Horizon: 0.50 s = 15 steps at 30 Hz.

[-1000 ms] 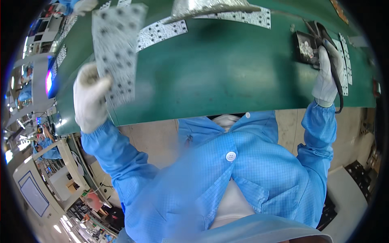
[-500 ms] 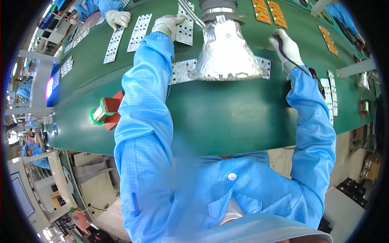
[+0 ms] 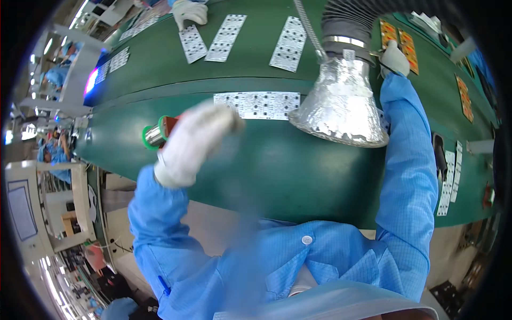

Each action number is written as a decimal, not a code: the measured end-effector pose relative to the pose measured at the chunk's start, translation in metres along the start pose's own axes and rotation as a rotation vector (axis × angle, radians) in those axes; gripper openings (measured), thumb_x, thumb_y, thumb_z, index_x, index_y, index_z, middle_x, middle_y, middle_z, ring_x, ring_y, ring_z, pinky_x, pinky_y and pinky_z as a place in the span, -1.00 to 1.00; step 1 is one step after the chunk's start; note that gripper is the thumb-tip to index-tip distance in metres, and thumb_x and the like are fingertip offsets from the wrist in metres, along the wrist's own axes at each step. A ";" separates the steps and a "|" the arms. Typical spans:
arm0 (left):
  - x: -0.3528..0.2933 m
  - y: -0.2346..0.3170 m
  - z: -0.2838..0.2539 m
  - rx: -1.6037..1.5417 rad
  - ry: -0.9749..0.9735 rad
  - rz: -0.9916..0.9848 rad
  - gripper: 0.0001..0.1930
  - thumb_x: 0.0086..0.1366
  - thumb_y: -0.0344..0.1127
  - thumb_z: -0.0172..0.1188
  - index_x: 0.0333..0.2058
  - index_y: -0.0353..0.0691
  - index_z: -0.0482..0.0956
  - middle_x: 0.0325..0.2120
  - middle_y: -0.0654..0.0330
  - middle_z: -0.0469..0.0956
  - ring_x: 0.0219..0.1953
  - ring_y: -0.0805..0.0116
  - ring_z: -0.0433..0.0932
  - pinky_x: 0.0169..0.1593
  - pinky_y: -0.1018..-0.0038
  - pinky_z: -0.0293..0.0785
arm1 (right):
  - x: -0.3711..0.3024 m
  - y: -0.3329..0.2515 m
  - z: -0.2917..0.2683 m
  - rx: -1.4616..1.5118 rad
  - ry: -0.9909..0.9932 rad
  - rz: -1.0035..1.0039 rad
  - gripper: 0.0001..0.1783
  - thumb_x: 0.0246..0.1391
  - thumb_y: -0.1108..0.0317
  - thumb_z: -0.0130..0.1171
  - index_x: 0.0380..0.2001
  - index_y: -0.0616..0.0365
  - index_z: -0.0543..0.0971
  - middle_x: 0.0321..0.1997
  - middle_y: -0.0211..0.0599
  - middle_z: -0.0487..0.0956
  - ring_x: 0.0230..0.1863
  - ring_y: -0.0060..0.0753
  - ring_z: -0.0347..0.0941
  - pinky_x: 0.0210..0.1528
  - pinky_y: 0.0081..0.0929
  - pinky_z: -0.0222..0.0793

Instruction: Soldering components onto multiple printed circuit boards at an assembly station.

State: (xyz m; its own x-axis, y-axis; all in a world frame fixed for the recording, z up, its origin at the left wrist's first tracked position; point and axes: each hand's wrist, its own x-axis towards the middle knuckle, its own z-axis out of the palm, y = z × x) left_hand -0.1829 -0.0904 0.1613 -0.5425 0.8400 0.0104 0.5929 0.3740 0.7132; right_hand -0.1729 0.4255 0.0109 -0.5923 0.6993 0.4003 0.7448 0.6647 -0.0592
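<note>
My left hand (image 3: 197, 141) wears a white glove and hovers above the green bench, beside a solder wire spool (image 3: 156, 135) on its reddish-brown stand. Motion smears its fingers. My right hand (image 3: 395, 58), also gloved, is closed around a thin tool with a black cord, apparently a soldering iron (image 3: 393, 69), most of which the hand hides. It reaches the orange circuit boards (image 3: 408, 50) on the far side. A white circuit board panel (image 3: 261, 104) lies crosswise on the bench, its right part behind the foil-covered fume hood (image 3: 341, 101).
Several white board panels (image 3: 288, 44) lie on the far green strip. A co-worker's gloved hand (image 3: 189, 13) touches one of them. The hood's ribbed black hose (image 3: 349, 18) hangs from above. Narrow white panels (image 3: 447, 184) and another spool (image 3: 488, 196) lie at right.
My left hand has come back from a far white panel toward me, and that panel lies free. My right hand has moved farther away to the orange boards. The whole view has shifted.
</note>
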 end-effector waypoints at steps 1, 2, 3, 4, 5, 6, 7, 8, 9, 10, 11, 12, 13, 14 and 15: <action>-0.021 0.003 0.010 -0.219 -0.055 -0.184 -0.67 0.37 -0.28 -0.15 -0.30 -0.34 0.58 -0.45 0.28 0.45 -0.58 0.61 0.29 -0.49 0.61 0.23 | 0.002 -0.001 0.000 -0.014 -0.009 -0.052 -0.74 0.13 0.18 0.09 -0.16 0.05 0.44 -0.30 -0.04 0.66 -0.21 0.04 0.61 -0.19 0.01 0.46; -0.037 0.002 0.020 -0.335 -0.143 -0.347 -0.70 0.37 -0.27 -0.09 -0.28 -0.33 0.59 -0.45 0.28 0.51 -0.55 0.61 0.35 -0.48 0.64 0.27 | 0.006 -0.001 -0.003 0.032 -0.024 -0.066 -0.73 0.13 0.19 0.09 -0.14 0.05 0.44 -0.30 -0.04 0.66 -0.22 0.04 0.62 -0.18 0.01 0.46; -0.050 -0.003 0.034 -0.349 -0.161 -0.430 -0.74 0.35 -0.28 -0.02 -0.28 -0.31 0.61 -0.43 0.26 0.57 -0.46 0.58 0.43 -0.38 0.60 0.37 | 0.009 -0.001 -0.007 0.049 -0.017 -0.062 -0.72 0.13 0.20 0.09 -0.13 0.05 0.45 -0.31 -0.05 0.66 -0.23 0.05 0.62 -0.17 0.01 0.47; -0.059 -0.013 0.043 -0.333 -0.191 -0.335 -0.76 0.36 -0.25 0.05 -0.23 -0.32 0.58 -0.27 0.08 0.60 -0.18 0.20 0.58 -0.06 0.40 0.48 | 0.012 0.002 -0.014 0.052 -0.030 -0.034 -0.70 0.13 0.21 0.09 -0.09 0.03 0.45 -0.27 -0.01 0.65 -0.18 0.05 0.60 -0.16 -0.01 0.49; -0.069 -0.021 0.057 -0.242 -0.146 -0.408 -0.77 0.35 -0.27 0.05 -0.23 -0.31 0.56 -0.28 0.06 0.60 -0.20 0.15 0.57 -0.07 0.39 0.48 | 0.016 0.008 -0.023 0.100 -0.007 -0.030 -0.65 0.12 0.23 0.08 -0.03 0.01 0.41 -0.21 0.04 0.64 -0.15 0.09 0.59 -0.13 0.00 0.47; -0.077 -0.028 0.071 -0.154 -0.104 -0.481 -0.79 0.35 -0.28 0.04 -0.23 -0.31 0.55 -0.29 0.03 0.59 -0.21 0.09 0.56 -0.09 0.38 0.48 | 0.019 0.018 -0.035 0.132 0.038 -0.023 -0.60 0.10 0.25 0.08 0.03 0.00 0.37 -0.16 0.09 0.62 -0.11 0.12 0.58 -0.11 0.02 0.45; -0.083 -0.036 0.079 0.302 -0.161 -0.054 -0.81 0.36 -0.29 0.03 -0.23 -0.29 0.51 -0.31 0.02 0.56 -0.23 0.07 0.55 -0.12 0.32 0.48 | 0.026 0.026 -0.048 0.096 -0.010 0.081 -0.58 0.09 0.20 0.09 0.05 -0.08 0.38 -0.13 0.09 0.61 -0.09 0.13 0.56 -0.05 0.01 0.43; -0.088 -0.041 0.089 0.270 -0.098 0.013 -0.81 0.36 -0.29 0.03 -0.23 -0.29 0.51 -0.31 0.02 0.56 -0.23 0.07 0.55 -0.12 0.32 0.48 | 0.029 0.038 -0.060 0.164 0.014 0.121 -0.58 0.08 0.17 0.10 0.04 -0.10 0.40 -0.12 0.09 0.61 -0.07 0.14 0.55 -0.03 -0.01 0.42; -0.090 -0.045 0.098 0.095 -0.038 -0.087 -0.82 0.36 -0.30 0.03 -0.22 -0.28 0.50 -0.32 0.05 0.55 -0.23 0.07 0.55 -0.13 0.30 0.48 | 0.031 0.052 -0.073 0.210 0.105 0.150 -0.58 0.08 0.14 0.10 0.04 -0.11 0.41 -0.11 0.09 0.60 -0.05 0.15 0.54 -0.01 -0.02 0.41; -0.091 -0.046 0.106 -0.062 0.005 -0.181 -0.84 0.36 -0.31 0.03 -0.22 -0.28 0.49 -0.33 0.08 0.53 -0.24 0.07 0.55 -0.14 0.29 0.48 | 0.028 0.069 -0.084 0.238 0.142 0.163 -0.57 0.09 0.12 0.08 0.06 -0.14 0.43 -0.11 0.07 0.60 -0.05 0.16 0.52 0.01 -0.05 0.39; -0.091 -0.046 0.109 0.212 0.030 0.092 -0.86 0.33 -0.34 0.09 -0.23 -0.28 0.49 -0.34 0.13 0.52 -0.26 0.11 0.55 -0.18 0.31 0.48 | 0.025 0.088 -0.096 0.293 0.188 0.147 -0.56 0.10 0.11 0.08 0.07 -0.13 0.43 -0.10 0.07 0.59 -0.03 0.16 0.52 0.02 -0.07 0.39; -0.090 -0.043 0.115 0.193 0.017 0.096 -0.86 0.33 -0.34 0.09 -0.23 -0.28 0.49 -0.34 0.13 0.52 -0.26 0.11 0.55 -0.18 0.31 0.48 | 0.019 0.110 -0.110 0.309 0.256 0.115 -0.55 0.10 0.10 0.08 0.08 -0.13 0.43 -0.09 0.08 0.58 -0.01 0.15 0.51 0.03 -0.10 0.39; -0.088 -0.039 0.119 0.092 0.076 0.044 -0.88 0.31 -0.38 0.08 -0.23 -0.29 0.48 -0.35 0.11 0.48 -0.36 0.17 0.51 -0.26 0.35 0.47 | 0.006 0.132 -0.124 0.327 0.303 -0.011 -0.58 0.15 0.18 0.07 0.08 0.00 0.44 -0.01 0.01 0.57 0.01 -0.02 0.53 0.05 -0.24 0.39; -0.087 -0.035 0.122 0.007 0.127 0.007 -0.88 0.29 -0.42 0.06 -0.22 -0.29 0.47 -0.36 0.10 0.45 -0.46 0.23 0.48 -0.34 0.38 0.45 | -0.007 0.148 -0.135 0.562 0.352 -0.067 -0.59 0.16 0.26 0.07 0.08 0.09 0.44 -0.02 -0.07 0.57 0.01 -0.14 0.51 0.07 -0.33 0.36; -0.087 -0.031 0.124 -0.008 0.130 0.005 -0.88 0.29 -0.42 0.06 -0.22 -0.29 0.47 -0.36 0.10 0.45 -0.46 0.23 0.48 -0.34 0.38 0.45 | -0.023 0.160 -0.146 0.796 0.397 -0.126 -0.61 0.18 0.34 0.08 0.07 0.17 0.43 -0.02 -0.15 0.57 0.02 -0.26 0.50 0.08 -0.42 0.33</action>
State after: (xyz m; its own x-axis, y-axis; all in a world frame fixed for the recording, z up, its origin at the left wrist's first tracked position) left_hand -0.0805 -0.1260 0.0512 -0.6126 0.7835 0.1046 0.5914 0.3665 0.7183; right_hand 0.0046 0.4777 0.1253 -0.3953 0.5648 0.7244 0.1601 0.8189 -0.5511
